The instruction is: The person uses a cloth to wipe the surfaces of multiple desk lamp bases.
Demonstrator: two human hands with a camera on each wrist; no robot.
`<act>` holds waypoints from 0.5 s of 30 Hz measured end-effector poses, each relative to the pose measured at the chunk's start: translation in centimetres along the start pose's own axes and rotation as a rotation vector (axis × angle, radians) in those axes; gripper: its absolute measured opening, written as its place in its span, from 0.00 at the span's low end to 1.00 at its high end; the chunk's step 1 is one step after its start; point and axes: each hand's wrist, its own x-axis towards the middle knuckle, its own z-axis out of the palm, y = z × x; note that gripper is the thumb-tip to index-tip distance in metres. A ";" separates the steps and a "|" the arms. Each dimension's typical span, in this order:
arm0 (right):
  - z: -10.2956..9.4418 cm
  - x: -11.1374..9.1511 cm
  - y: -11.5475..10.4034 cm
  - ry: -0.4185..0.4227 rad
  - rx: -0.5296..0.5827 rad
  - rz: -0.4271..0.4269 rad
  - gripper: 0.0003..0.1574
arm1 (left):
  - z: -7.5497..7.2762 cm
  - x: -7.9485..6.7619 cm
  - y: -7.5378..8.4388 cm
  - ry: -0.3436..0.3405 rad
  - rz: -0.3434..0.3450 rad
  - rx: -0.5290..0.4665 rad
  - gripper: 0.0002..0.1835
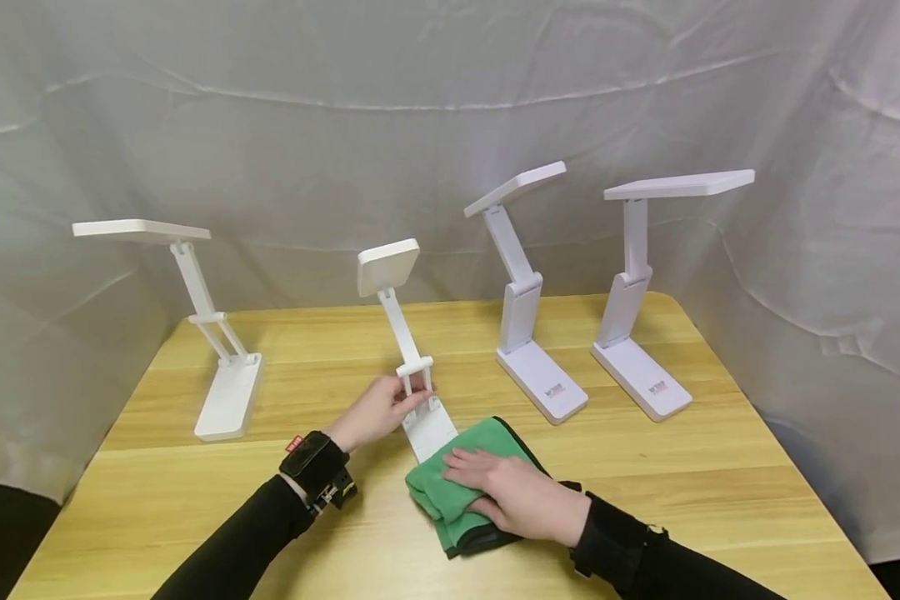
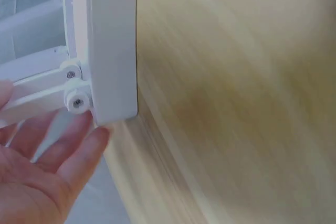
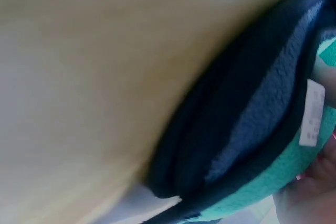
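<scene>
My left hand (image 1: 378, 408) grips the lower struts of a white folding desk lamp (image 1: 397, 329), just above its base. In the left wrist view the fingers (image 2: 81, 156) reach under the struts (image 2: 39, 90) to the hinge end of the base (image 2: 113, 51). A folded green cloth (image 1: 487, 442) with black edging covers the near part of that base. My right hand (image 1: 521, 492) holds the cloth from above, fingers across its top and thumb at the near side. In the right wrist view the cloth's dark folded edge (image 3: 252, 114) and a white label (image 3: 312, 113) show.
Another white folding lamp (image 1: 228, 396) stands at the left of the wooden table (image 1: 615, 533). Two more, a tilted-head lamp (image 1: 521, 312) and a level-head lamp (image 1: 630, 292), stand at the right. A grey curtain (image 1: 300, 167) hangs behind the table.
</scene>
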 end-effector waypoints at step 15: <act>0.1 3.1 0.3 -0.052 -0.022 -0.074 0.31 | -0.3 0.3 -0.8 -0.087 0.021 0.093 0.11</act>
